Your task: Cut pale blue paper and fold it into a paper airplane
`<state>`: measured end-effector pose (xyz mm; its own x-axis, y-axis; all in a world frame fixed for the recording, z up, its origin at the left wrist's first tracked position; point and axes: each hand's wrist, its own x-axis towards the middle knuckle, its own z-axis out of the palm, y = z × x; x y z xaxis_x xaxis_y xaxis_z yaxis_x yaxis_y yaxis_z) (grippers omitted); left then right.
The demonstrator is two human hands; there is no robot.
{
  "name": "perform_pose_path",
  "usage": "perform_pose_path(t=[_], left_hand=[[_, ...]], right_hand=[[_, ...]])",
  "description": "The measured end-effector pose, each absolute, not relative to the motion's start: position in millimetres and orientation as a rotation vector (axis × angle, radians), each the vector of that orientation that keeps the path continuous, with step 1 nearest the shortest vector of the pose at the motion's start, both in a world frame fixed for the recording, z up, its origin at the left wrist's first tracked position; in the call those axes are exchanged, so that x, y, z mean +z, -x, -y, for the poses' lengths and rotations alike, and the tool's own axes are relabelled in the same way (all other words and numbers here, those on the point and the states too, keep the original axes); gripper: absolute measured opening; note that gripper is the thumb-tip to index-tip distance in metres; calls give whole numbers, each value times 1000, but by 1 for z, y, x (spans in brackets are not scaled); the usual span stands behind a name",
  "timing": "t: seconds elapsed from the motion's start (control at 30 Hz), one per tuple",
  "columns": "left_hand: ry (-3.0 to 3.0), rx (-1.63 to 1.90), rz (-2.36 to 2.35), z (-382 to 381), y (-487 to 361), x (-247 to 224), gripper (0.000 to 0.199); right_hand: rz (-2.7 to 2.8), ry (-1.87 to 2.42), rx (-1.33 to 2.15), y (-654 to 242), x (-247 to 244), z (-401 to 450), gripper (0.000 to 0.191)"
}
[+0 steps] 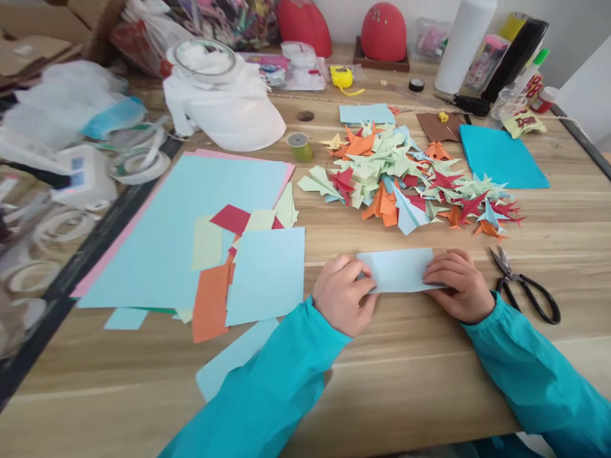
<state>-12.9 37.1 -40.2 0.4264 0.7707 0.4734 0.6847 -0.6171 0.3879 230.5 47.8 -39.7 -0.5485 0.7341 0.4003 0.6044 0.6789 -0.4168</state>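
Note:
A light blue paper (398, 270), folded into a long rectangle, lies between my hands on the wooden table. My left hand (344, 294) grips its left end with bent fingers, and my right hand (459, 285) holds the right end, fingers wrapped over the edge. To the right of my right hand lie black-handled scissors (525, 283), blades slightly apart. Beyond the paper spreads a pile of folded paper pieces (391, 165) in green, orange, red and blue. A square light blue sheet (267, 277) rests left of my left hand.
Large light blue sheets (162, 216) and an orange piece (210, 302) lie at the left. A thread spool (300, 147), white plastic bag (229, 108) and yellow tape measure (341, 76) stand farther back. Bright blue paper (503, 156) lies at the back right; tape rolls (140, 162) crowd the far left.

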Motion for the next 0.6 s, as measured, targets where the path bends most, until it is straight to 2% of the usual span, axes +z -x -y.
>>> perform_pose_path(t=[0.2,0.47,0.6], left_hand=[[-2268,822,-1397,-35,15,-36,18],[-2107,854,-1491,-29,13,-33,19],[-2085,797,-1618,-23,9,-33,28]], right_hand=[[2073,1390,442,-230,-43,-43,20],[1726,1758,647,-223,-41,-32,52],[1679,1767,677,-222,-40,-32,48]])
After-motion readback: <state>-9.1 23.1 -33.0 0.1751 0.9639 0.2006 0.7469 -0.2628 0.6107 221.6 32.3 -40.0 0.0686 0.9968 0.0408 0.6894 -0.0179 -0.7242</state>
